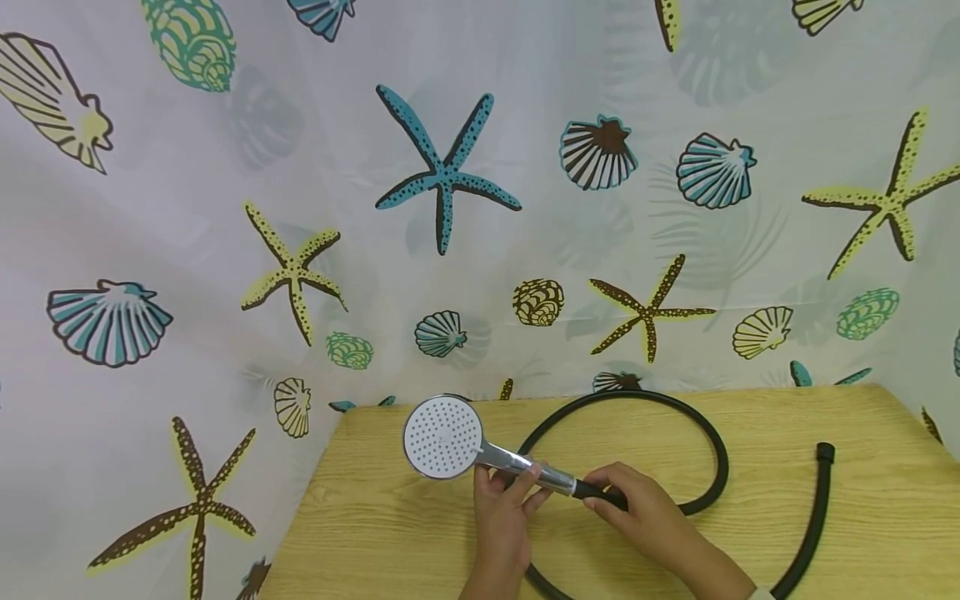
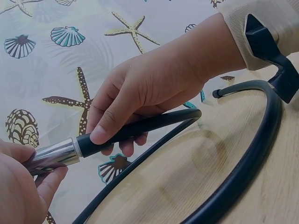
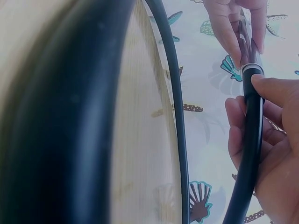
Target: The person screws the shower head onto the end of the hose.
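While your two hands hold things close together, they do not touch each other. Your left hand (image 1: 504, 512) pinches the shiny silver handle (image 1: 555, 479) of the round, white-faced shower head (image 1: 443, 437) between thumb and fingers. The shower head is up off the table, tilted, with its white face full of little dots turned toward your head camera. It sits to the left of your hands in that view.

Your right hand (image 1: 645, 512) grips the long, bendy black hose (image 1: 819, 517), just beside the spot where it meets the silver handle. The black part and the silver part touch there, but you cannot tell how tight they are. The hose makes a big loop behind your hands and runs out at the bottom of the head view. Its far end, with a wide black tip (image 1: 825, 452), is over on the right.

Below you is a light brown wooden table (image 1: 390, 517). Behind it hangs a white sheet (image 1: 525, 242) with shells and starfish on it. You wear a cream sleeve (image 2: 233, 23) on your right arm, with a black strap (image 2: 264, 44) around it.
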### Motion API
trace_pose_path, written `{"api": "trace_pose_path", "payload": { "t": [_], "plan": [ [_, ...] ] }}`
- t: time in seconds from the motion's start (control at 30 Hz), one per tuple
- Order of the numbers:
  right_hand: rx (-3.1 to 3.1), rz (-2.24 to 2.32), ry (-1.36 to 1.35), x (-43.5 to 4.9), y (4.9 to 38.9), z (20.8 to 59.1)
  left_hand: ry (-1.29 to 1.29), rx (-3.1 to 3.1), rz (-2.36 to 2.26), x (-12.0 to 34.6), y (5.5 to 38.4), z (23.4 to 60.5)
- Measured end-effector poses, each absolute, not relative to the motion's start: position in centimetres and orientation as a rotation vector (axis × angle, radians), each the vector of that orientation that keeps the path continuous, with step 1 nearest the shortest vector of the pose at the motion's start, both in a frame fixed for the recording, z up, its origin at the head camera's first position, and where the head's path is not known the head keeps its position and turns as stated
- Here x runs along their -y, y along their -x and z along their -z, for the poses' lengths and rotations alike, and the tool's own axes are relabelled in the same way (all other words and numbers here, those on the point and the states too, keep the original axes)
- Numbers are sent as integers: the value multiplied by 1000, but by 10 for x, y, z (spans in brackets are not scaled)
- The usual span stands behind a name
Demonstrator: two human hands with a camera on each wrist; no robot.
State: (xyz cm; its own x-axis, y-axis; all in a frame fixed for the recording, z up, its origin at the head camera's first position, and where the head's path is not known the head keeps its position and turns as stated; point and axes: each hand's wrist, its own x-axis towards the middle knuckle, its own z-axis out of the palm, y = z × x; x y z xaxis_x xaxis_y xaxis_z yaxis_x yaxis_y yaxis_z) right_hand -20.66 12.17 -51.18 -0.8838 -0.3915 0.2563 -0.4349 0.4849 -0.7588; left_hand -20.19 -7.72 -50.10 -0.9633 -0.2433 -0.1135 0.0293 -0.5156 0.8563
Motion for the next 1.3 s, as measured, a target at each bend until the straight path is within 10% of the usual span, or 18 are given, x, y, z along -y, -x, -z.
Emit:
{"api": "trace_pose_path", "payload": {
  "t": [1.3],
  "plan": [
    [2627,-1409,-796,-121,211,514,-337,1474,2584,78,202,500]
  ]
}}
